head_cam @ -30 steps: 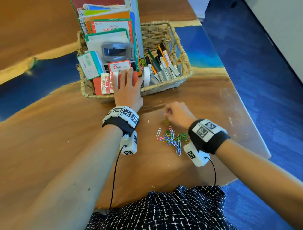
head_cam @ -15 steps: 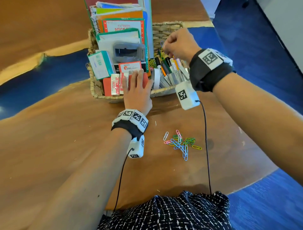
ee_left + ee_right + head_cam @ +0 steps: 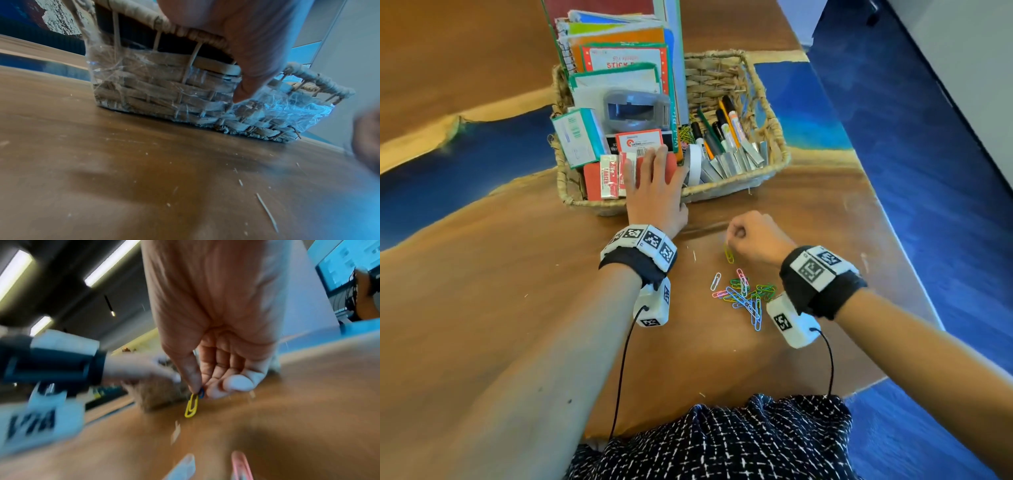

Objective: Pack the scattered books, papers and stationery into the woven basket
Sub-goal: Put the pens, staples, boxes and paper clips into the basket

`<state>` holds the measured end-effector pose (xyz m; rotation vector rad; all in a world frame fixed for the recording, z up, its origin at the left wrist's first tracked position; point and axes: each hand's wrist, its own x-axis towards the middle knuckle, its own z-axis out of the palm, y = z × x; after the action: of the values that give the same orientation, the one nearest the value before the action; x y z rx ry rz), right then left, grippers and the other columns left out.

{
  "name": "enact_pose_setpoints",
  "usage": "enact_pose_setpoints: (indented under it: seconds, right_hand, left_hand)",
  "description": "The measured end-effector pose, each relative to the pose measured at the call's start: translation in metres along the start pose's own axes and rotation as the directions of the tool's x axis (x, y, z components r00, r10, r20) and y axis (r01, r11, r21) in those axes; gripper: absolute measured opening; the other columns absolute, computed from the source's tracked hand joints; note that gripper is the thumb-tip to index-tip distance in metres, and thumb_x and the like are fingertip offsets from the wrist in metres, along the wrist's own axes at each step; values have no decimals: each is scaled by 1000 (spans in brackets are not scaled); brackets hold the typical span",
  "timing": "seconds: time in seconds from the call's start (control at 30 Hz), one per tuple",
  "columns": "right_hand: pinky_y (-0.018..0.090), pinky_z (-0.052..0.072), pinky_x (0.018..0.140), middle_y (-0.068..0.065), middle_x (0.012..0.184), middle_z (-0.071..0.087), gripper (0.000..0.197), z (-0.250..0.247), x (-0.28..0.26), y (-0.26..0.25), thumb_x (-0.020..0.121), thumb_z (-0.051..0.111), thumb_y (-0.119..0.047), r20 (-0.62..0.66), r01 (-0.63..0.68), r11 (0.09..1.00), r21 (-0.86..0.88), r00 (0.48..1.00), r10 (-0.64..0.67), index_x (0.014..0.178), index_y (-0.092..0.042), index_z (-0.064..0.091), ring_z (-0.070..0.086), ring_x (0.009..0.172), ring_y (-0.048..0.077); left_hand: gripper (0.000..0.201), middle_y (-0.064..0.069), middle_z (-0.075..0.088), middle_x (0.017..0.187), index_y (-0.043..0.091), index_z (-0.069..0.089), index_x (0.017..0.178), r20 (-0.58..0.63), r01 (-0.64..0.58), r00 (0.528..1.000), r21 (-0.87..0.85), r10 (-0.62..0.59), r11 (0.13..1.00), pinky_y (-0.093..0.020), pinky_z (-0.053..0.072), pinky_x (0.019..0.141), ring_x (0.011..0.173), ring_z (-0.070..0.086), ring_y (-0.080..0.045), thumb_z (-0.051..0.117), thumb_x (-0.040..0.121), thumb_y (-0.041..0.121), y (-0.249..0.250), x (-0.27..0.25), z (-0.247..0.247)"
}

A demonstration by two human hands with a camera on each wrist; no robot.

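The woven basket point(image 3: 726, 193) point(image 3: 154, 91) stands on the wooden table, packed with books, boxes and markers. My left hand point(image 3: 654, 164) point(image 3: 246, 40) lies over its front rim, fingers straight on a red box inside, thumb down the outer wall. Near the basket's front, my right hand point(image 3: 750, 236) point(image 3: 202, 391) pinches a yellow paper clip point(image 3: 728, 254) point(image 3: 191, 405) between thumb and forefinger; a bit of blue clip shows in the same pinch. The yellow clip hangs just above the table. A pile of coloured paper clips point(image 3: 746, 294) lies under my right wrist.
Upright notebooks point(image 3: 619, 58), a grey dispenser point(image 3: 637, 109) and markers point(image 3: 722, 130) fill the basket. The table point(image 3: 482, 308) ends close to the right of the clips, with blue floor point(image 3: 928, 171) beyond. Small straw bits litter the wood.
My right hand rose from the clip pile to the basket's right side, then came back down and now pinches a yellow clip. The left hand has stayed on the basket.
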<state>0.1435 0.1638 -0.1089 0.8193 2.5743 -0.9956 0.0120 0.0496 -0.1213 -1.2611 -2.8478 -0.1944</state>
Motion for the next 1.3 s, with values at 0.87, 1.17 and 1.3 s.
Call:
enact_pose_setpoints:
  seconds: [0.87, 1.17, 1.3]
  right_hand:
    - [37, 57, 81, 21, 98, 69, 19, -87, 104, -75, 90, 55, -6, -309, 55, 996, 73, 951, -30, 76, 1, 65, 63, 71, 21]
    - [24, 49, 75, 9, 85, 68, 15, -23, 3, -20, 86, 53, -6, -127, 36, 999, 15, 991, -34, 80, -5, 66, 59, 73, 15]
    - [33, 51, 82, 11, 90, 68, 9, 20, -11, 11, 79, 55, -10, 1, -163, 985, -63, 986, 164, 75, -13, 63, 63, 90, 30]
  left_hand:
    - [55, -10, 19, 154, 23, 42, 134, -43, -13, 999, 25, 14, 1000, -52, 3, 114, 143, 12, -30, 63, 84, 25, 0, 0, 2]
    - [53, -10, 19, 154, 23, 44, 133, -55, -11, 998, 16, 12, 1000, -51, 0, 114, 143, 11, -30, 61, 82, 21, 1, 0, 2]
    - [59, -9, 16, 154, 24, 38, 137, -35, -2, 999, 22, 2, 1000, -50, -2, 114, 144, 8, -29, 62, 84, 23, 1, 0, 0]
